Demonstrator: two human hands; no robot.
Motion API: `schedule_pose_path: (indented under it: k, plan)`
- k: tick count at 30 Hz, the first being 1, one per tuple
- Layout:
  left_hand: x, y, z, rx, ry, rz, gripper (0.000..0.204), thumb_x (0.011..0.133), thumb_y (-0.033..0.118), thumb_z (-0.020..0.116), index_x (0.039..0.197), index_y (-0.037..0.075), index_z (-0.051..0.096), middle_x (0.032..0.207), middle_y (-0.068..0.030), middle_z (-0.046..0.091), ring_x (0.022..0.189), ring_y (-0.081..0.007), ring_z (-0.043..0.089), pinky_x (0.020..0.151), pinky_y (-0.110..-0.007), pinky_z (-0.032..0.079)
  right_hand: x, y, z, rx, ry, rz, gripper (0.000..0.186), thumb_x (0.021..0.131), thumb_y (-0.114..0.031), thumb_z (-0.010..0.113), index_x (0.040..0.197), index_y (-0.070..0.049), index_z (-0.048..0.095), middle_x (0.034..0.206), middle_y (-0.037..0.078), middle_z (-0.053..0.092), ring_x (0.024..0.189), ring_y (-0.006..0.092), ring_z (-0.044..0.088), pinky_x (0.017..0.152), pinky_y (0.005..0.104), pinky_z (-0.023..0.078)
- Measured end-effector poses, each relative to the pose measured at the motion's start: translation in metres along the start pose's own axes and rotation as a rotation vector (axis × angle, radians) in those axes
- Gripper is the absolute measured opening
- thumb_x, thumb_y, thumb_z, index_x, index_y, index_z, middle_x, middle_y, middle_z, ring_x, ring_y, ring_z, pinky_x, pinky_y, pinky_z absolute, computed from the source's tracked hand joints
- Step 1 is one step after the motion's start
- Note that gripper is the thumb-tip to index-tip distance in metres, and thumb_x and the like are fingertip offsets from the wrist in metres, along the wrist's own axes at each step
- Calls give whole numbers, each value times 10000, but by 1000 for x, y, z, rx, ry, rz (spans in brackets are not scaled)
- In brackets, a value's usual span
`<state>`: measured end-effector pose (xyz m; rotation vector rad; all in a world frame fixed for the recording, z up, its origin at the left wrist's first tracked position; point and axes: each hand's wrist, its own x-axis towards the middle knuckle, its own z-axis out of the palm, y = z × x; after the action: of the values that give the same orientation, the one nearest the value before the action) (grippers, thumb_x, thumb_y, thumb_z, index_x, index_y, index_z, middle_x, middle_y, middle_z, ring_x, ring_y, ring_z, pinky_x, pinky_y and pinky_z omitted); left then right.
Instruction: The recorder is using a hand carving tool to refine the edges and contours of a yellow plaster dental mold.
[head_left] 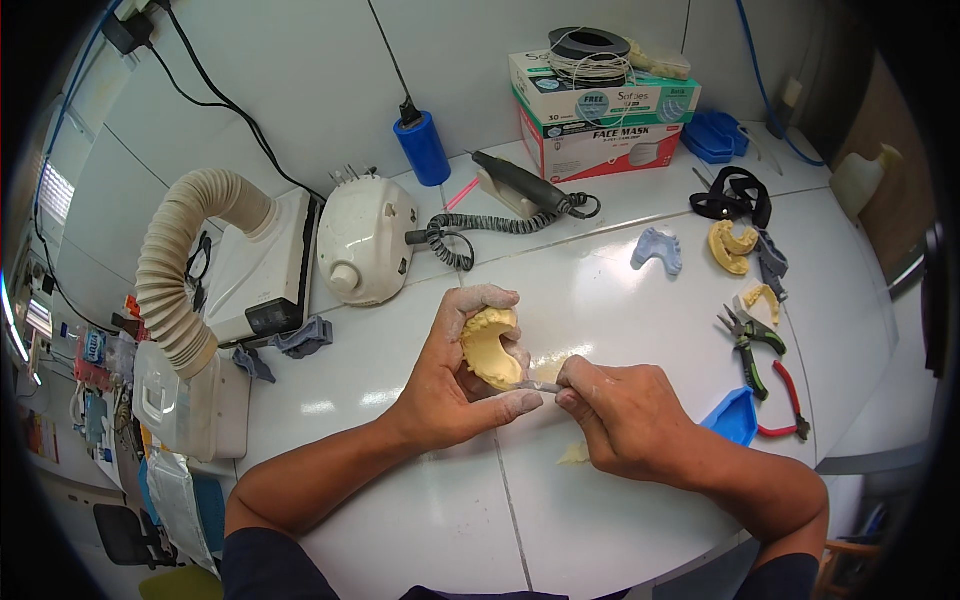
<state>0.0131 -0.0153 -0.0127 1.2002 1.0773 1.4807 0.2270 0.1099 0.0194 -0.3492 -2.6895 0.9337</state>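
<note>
In the head view, my left hand (455, 385) is clamped around a yellow cast (490, 345), held up just above the white surface (450, 520) at its middle. My right hand (620, 415) is closed on a thin blade (540, 385) whose tip touches the cast's lower edge. I'd judge short, shallow strokes work best, thumb bracing the cast. At the back stand two stacked boxes (600, 125), the upper green-and-white, the lower red-and-white, with a blue cylinder (423, 147) to their left.
</note>
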Motion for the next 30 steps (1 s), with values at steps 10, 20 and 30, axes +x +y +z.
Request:
schedule_pose_path:
  k: [10,20,30]
  plan:
    - [-3,1,3,41,10,23,824,869,11,872,1510,123,367,1215,-61,464,1068,-120,556,902,-278,508,-3,-1,5,3,25,-9,187,1075,-191,630,997,-54,529,781,139,674,659,407,653,563,494,487]
    - [2,4,2,31,32,52,799,870,2,858,1502,116,382,1187,-55,482,1032,-121,565,902,-278,509,3,2,4,23,15,-41,178,1078,-196,619,1022,-57,523,779,145,664,665,417,644,569,498,492]
    - [1,-11,-3,168,60,30,665,912,-28,817,1443,134,451,1208,-25,480,1028,-95,582,865,-253,505,4,4,13,-29,24,-4,182,1089,-239,580,1056,-63,550,778,207,693,729,494,678,646,607,512]
